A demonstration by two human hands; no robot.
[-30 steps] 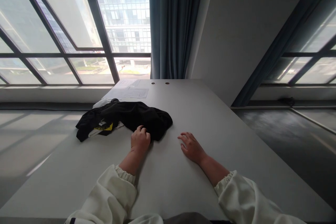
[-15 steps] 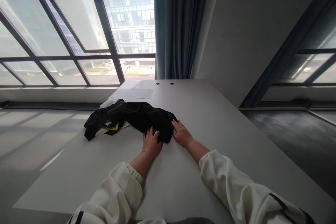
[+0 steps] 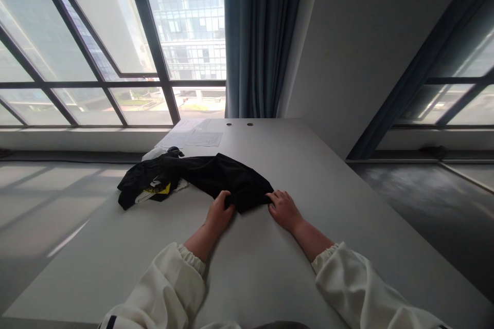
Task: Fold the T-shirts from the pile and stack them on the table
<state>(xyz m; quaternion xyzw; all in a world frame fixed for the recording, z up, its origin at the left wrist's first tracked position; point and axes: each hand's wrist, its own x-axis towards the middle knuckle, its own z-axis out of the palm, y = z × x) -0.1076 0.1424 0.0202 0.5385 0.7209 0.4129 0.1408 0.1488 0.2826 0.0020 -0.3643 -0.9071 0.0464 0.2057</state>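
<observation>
Head view, 1 camera. A black garment lies crumpled on a pale table, left of centre, its long side running from the table's left edge toward the middle. Its right part is spread fairly flat and comes to a corner at the near side; its left part is bunched. A yellow patch and a small white mark show on the bunched part.

The left hand is at the garment's near edge, thumb and fingers closed on the fabric; the fingertips are partly hidden. The right hand is at the garment's right end, thumb and fingers pinched together on the edge of the cloth. The near corner of the garment lies between the 2 hands. Each forearm emerges from an off-white sleeve with a gathered cuff.

Behind the garment's left part is a whitish item, mostly covered and not identifiable. Beyond it, printed papers lie flat near the table's far left corner; their text is too small to read. To their right, 2 round holes are set near the far edge. A blue curtain hangs beyond, beside a window.
</observation>
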